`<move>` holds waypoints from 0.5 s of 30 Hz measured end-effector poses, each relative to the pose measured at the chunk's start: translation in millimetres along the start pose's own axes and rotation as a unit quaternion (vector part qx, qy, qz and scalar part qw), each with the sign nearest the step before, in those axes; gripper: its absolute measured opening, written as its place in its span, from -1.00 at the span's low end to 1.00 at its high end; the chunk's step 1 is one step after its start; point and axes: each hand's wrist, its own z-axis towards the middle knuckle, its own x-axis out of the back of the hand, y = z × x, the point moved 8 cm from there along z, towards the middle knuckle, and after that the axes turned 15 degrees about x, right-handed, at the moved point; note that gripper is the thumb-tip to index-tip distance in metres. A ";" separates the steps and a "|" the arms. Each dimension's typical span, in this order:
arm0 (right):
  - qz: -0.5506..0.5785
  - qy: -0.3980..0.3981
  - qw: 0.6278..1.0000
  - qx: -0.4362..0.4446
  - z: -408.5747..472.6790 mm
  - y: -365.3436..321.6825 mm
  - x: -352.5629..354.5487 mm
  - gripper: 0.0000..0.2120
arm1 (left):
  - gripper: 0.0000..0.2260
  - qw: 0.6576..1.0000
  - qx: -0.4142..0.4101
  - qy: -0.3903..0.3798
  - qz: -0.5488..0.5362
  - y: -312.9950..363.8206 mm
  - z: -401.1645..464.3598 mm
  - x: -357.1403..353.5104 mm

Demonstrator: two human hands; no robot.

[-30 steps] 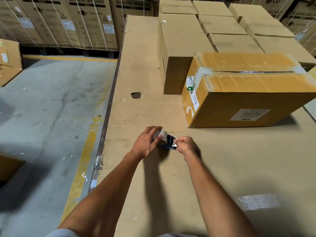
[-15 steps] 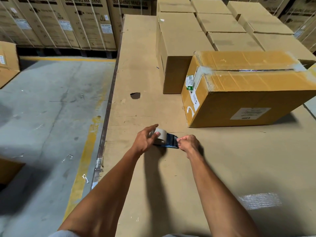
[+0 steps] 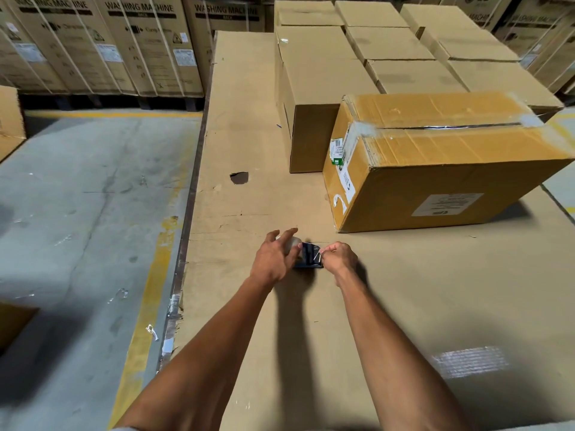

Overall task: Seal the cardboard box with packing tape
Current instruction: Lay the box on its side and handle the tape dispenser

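Both hands are busy with the tape gun (image 3: pixel 308 256), which lies on the bench (image 3: pixel 404 290) straight ahead of the outstretched arms. The left hand (image 3: pixel 273 259) is spread loosely over the pale roll (image 3: pixel 292 242) at its near end, fingers half open and blurred, so I judge it is steadying or turning the roll more than gripping it. The right hand (image 3: pixel 339 259) is pinched tight at the blade end, apparently picking at the tape's loose end; what exactly lies between the fingertips is too small to make out. The box (image 3: pixel 435 169) to be sealed sits beyond and to the right of the right hand, well apart from it, flaps down, with a dark seam along the top and old tape scraps at both ends. I reckon no new tape has reached it. Plainer boxes (image 3: pixel 314 85) stand behind.
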 end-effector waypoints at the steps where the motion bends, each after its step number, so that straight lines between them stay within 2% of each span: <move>1: 0.003 0.000 1.000 -0.005 -1.6 0.8 -0.5 -0.79 | -0.55 1.000 0.003 -0.001 -0.003 -1.3 0.1 0.7; 5: 0.022 0.002 0.999 -0.023 3.7 15.6 -8.2 -0.72 | -0.53 1.000 -0.008 -0.001 -0.002 -4.2 3.3 0.3; 11: 0.012 -0.002 0.999 -0.035 29.1 39.6 -20.3 -0.84 | -0.51 0.998 -0.013 -0.011 -0.062 -15.3 11.0 3.9; 15: 0.026 -0.021 0.998 -0.044 48.7 62.0 -31.9 -0.82 | -0.51 0.993 -0.009 -0.019 -0.116 -18.8 8.1 7.2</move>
